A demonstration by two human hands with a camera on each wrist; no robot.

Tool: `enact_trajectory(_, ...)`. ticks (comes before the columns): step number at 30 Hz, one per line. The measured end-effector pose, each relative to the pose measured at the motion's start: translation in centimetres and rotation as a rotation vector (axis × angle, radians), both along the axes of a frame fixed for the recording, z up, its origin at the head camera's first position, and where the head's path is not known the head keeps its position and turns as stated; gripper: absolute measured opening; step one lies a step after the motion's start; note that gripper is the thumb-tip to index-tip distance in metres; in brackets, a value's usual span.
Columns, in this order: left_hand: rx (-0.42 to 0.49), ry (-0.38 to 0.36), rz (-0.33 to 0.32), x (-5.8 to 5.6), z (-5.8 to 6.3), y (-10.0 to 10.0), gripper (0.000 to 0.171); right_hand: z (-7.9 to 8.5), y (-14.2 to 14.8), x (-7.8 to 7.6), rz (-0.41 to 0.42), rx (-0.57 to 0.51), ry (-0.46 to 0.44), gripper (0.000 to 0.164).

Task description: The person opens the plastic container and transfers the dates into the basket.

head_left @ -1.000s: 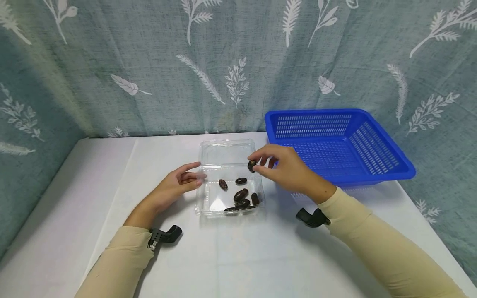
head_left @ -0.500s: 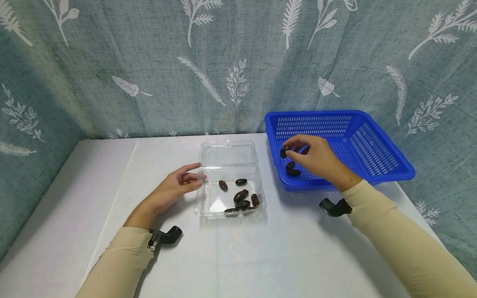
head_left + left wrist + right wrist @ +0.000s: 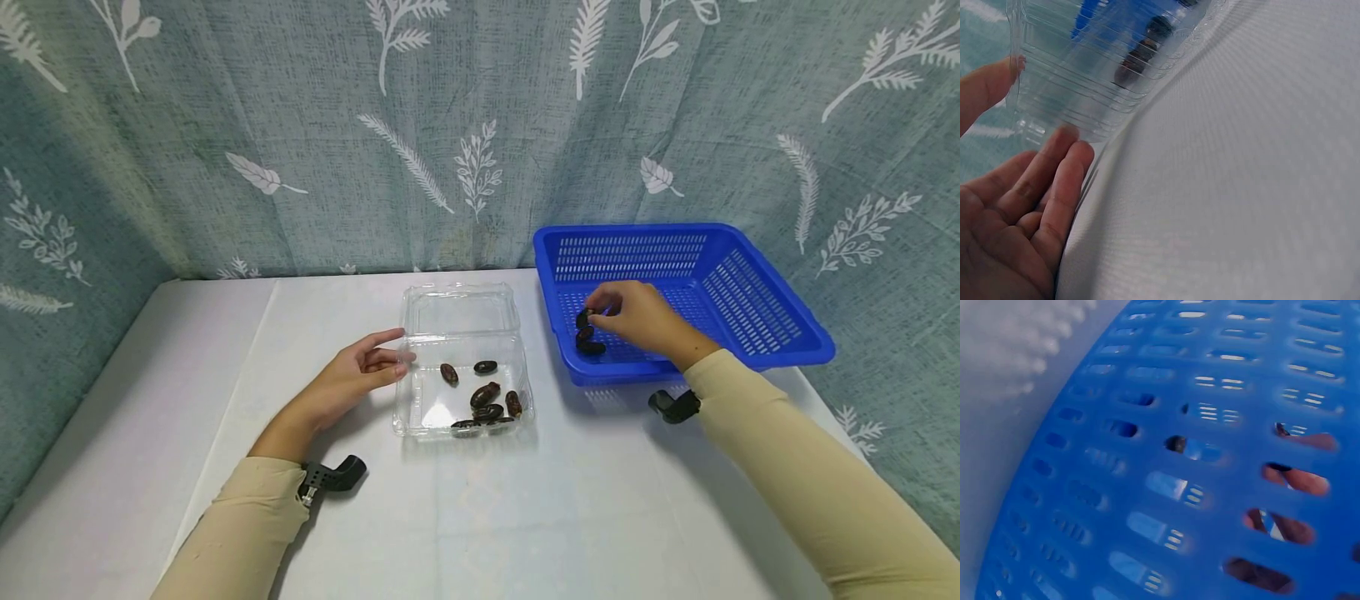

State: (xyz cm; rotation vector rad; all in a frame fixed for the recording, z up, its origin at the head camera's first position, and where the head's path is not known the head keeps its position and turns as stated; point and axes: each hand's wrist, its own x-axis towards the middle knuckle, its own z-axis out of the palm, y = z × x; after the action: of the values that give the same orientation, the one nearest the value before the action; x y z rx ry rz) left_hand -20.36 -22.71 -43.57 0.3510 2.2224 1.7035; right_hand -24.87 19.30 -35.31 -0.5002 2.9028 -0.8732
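Note:
My left hand (image 3: 351, 375) rests against the left side of an open clear plastic clamshell box (image 3: 420, 400), its fingers loosely extended. The left wrist view has one fingertip at the rim and other fingers (image 3: 1066, 181) against the wall below. Several dark brown dates (image 3: 485, 393) lie in the box, mostly toward its front right. My right hand (image 3: 637, 317) is inside the blue basket (image 3: 780, 321), low over its left part, and pinches a date (image 3: 582, 318) between thumb and fingers. Right below it, other dates (image 3: 591, 347) lie on the basket floor. Basket slots partly hide my right fingers in the right wrist view.
The box's transparent lid (image 3: 459, 310) lies folded back toward the curtain (image 3: 322, 150). Both containers stand on a white-covered table (image 3: 480, 517), with the basket at the back right. A black wrist strap mount (image 3: 337, 475) sits at my left wrist.
My right hand has carried a date from above the clear box rightward into the blue basket and lowered it beside the dates there. The left hand and the box have stayed in place.

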Motion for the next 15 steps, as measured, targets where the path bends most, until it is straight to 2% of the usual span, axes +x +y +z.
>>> enact_trajectory(6, 0.004, -0.005, 0.001, 0.0, 0.0, 0.1, 0.07, -0.8, 0.0, -0.4, 0.032, 0.067, -0.029, 0.016)
enact_trajectory(15, 0.015, -0.006, 0.0, 0.0, 0.0, 0.1, 0.07, -1.3, -0.1, -0.8, 0.065, 0.099, -0.045, 0.014)
